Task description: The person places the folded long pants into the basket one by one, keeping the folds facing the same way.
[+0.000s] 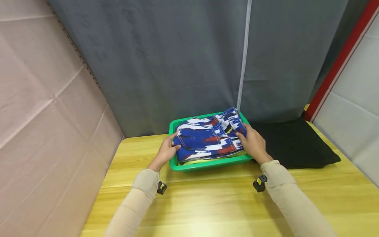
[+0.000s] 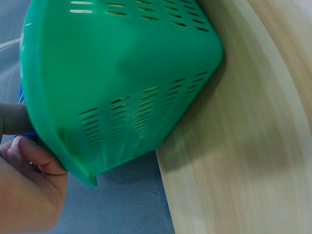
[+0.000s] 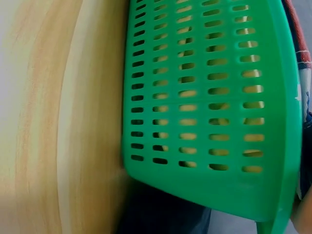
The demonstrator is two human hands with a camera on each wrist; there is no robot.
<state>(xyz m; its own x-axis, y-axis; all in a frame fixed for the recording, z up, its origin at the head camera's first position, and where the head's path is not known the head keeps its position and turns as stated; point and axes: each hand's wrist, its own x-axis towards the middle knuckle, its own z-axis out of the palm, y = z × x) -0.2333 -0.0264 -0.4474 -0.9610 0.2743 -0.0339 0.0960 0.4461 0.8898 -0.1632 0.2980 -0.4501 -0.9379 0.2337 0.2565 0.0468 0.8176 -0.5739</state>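
Observation:
Folded patterned pants (image 1: 198, 138) in blue, white and red, with a stitched pocket showing, lie in a green plastic basket (image 1: 213, 164). My left hand (image 1: 165, 151) holds their left edge, thumb on top. At the opposite end my right hand (image 1: 253, 142) grips the right edge, also with the thumb above the fabric. Yellow cloth (image 1: 198, 161) peeks out beneath the pants along the front. The left wrist view shows the left fingers (image 2: 41, 156) close against the basket rim. Only a sliver of the right hand (image 3: 304, 214) appears in the right wrist view.
A folded black cloth (image 1: 296, 144) lies on the wooden table (image 1: 213, 204), right of the basket. Behind the table hangs a grey curtain (image 1: 177, 65). Pale panels stand at the left (image 1: 53, 131) and right (image 1: 361, 108), the right one edged in red.

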